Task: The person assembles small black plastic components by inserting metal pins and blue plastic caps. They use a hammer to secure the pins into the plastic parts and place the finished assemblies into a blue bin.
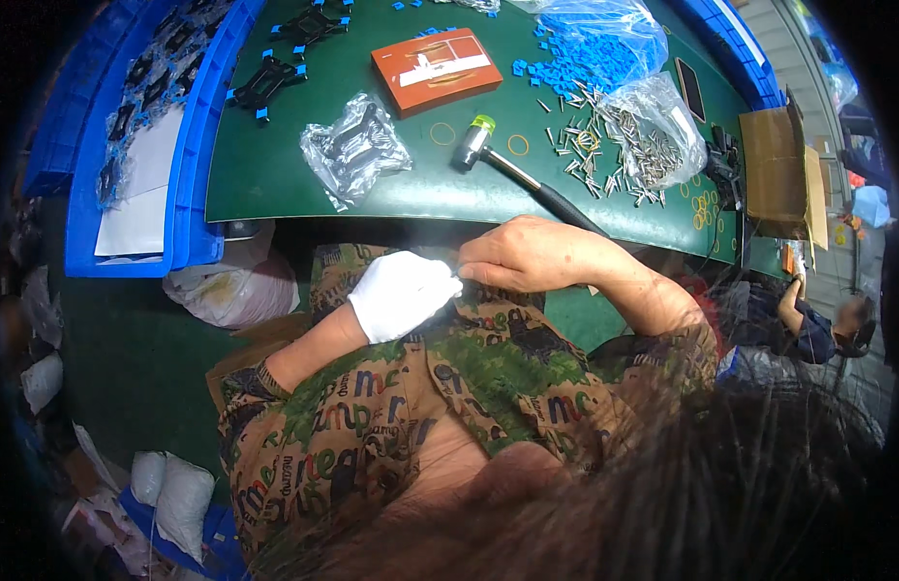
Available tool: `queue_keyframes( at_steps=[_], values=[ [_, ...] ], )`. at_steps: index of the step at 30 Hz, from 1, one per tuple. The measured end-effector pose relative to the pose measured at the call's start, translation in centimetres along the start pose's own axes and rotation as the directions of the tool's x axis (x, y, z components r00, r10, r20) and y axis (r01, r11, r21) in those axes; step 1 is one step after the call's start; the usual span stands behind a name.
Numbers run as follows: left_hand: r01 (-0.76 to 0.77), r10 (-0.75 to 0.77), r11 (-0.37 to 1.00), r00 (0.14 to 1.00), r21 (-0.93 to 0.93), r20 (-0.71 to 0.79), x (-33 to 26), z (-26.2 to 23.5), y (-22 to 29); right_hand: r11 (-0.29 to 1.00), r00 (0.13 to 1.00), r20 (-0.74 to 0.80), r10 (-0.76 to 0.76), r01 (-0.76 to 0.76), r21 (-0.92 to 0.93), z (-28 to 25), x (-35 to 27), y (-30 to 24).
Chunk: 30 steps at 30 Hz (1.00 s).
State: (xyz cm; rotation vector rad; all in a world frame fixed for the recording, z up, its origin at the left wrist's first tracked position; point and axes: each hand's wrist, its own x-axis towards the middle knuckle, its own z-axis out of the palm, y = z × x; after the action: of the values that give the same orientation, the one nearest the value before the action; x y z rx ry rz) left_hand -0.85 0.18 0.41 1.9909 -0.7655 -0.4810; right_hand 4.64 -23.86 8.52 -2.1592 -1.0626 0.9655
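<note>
My left hand (403, 293) wears a white glove and is held in front of my chest, below the table edge. My bare right hand (522, 254) meets it, fingertips pinching at the glove's fingertip; it looks like the right fingers grip the glove fabric. No tool is in either hand. On the green mat (275, 179) just beyond my hands lies a small hammer (498, 160) with a green-yellow head cap and black handle. A clear bag with a black frame part (354, 147) lies to its left.
An orange-brown box (435, 70) sits further back. Loose metal pins (590, 145) and a clear bag of them (653, 131) lie right, blue small pieces (575, 58) behind. Black frames (265, 82) at left, blue bins (139, 145) beside. A cardboard box (778, 174) stands right.
</note>
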Motion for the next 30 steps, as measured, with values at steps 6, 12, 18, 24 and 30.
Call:
queue_keyframes(
  at_steps=[6,12,18,24,30],
  values=[
    [-0.023,0.023,0.997,1.0,0.07,-0.001,-0.1,0.0,0.0,1.0,1.0,0.022,-0.004,0.004,-0.017,-0.1,0.2,-0.2],
    [-0.065,0.067,0.996,0.997,0.055,-0.039,0.0,0.0,-0.1,1.0,1.0,-0.01,-0.003,0.002,-0.03,0.1,0.0,0.2],
    [-0.049,0.052,0.995,0.998,0.092,-0.022,0.1,0.0,0.3,1.0,1.0,0.002,0.014,-0.014,-0.002,0.1,-0.1,0.2],
    [-0.003,0.002,0.997,1.0,0.073,0.012,0.2,0.3,0.1,1.0,0.999,0.033,-0.002,0.001,0.02,0.1,0.1,0.1],
    [-0.02,0.019,0.999,1.0,0.025,0.017,-0.1,0.9,-0.1,0.999,0.998,0.058,0.03,-0.031,0.022,0.7,0.0,-0.1]
  ],
)
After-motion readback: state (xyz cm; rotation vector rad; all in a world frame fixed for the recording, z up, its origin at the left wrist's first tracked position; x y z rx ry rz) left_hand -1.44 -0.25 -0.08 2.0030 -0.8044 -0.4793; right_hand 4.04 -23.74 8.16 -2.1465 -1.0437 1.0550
